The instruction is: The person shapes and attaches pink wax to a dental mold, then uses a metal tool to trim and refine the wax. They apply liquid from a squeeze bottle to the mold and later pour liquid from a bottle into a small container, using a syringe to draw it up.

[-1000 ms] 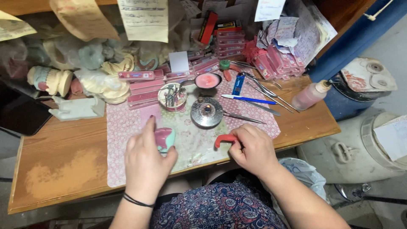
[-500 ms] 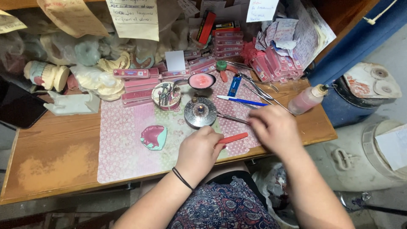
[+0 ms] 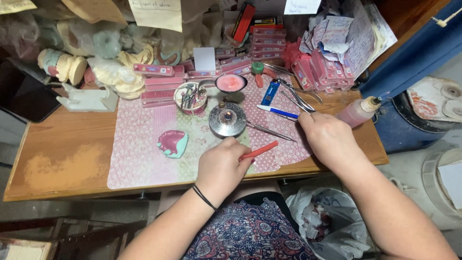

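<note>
The wooden counter (image 3: 62,159) is the biggest thing here. One pink patterned mat (image 3: 144,159) lies on it, along the front edge.

Near the back edge stand stacks of flat pink boxes (image 3: 269,41), too many to count well. One pink squeeze bottle (image 3: 358,111) sits at the right edge. One round metal burner (image 3: 227,119) sits mid-mat, with one small cup of tools (image 3: 191,97) and one bowl of pink wax (image 3: 231,83) behind it. One pink and green tooth model (image 3: 172,143) lies on the mat, left of the burner.

The left hand (image 3: 221,168) is near the front edge. Its grip is pinching one thin red stick (image 3: 260,150), which pokes out to the right. The stick looks light and stiff, maybe easy to snap, so holding it near one end with the fingertips seems best.

The right hand (image 3: 329,139) is closed on one pair of metal pliers (image 3: 301,98), at the handle end. They look hard, heavier and a bit slippery. One blue and white pen (image 3: 276,112) and one thin metal pick (image 3: 269,131) lie just beside that hand.
</note>
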